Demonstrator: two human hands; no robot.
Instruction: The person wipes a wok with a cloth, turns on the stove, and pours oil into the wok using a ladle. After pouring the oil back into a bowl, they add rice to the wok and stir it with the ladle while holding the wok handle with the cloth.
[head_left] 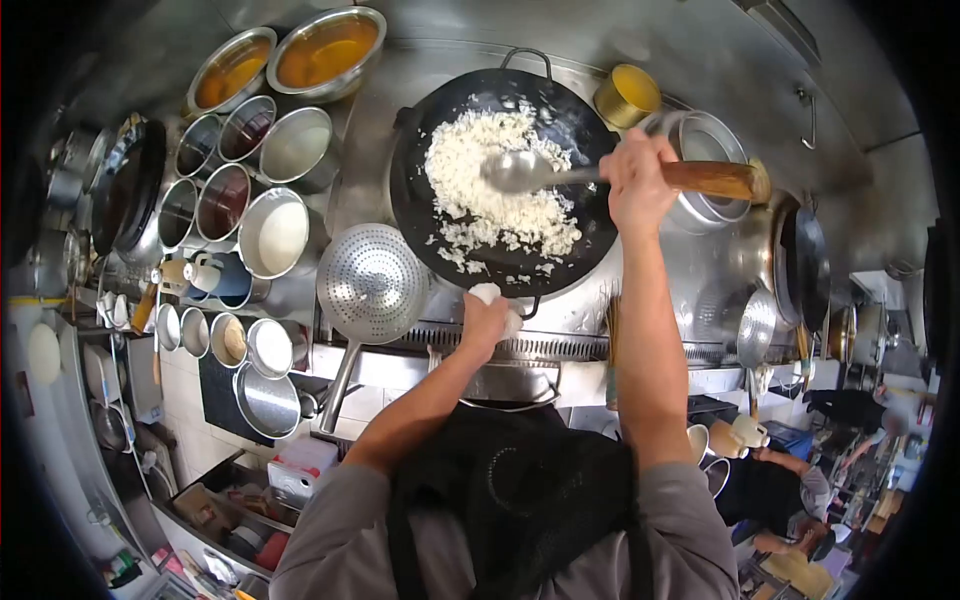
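A black wok (pixel 420 215) with loop handles sits on the steel stove, and white rice (pixel 490 205) is spread over its middle. My right hand (pixel 638 172) is closed around the shaft of a ladle (pixel 515 172); its wooden end sticks out to the right and its metal bowl rests in the rice. At the wok's near rim, my left hand (pixel 487 322) is closed on a white cloth (pixel 486 293), beside the near loop handle. How the fingers wrap under the cloth is partly hidden.
A perforated strainer (pixel 372 282) lies left of the wok. Beyond it stand metal seasoning pots (pixel 275 233) and two bowls of orange liquid (pixel 327 52). A yellow tin (pixel 628 95) and steel bowls (pixel 715 140) are at the right. Another person (pixel 790 490) works at the lower right.
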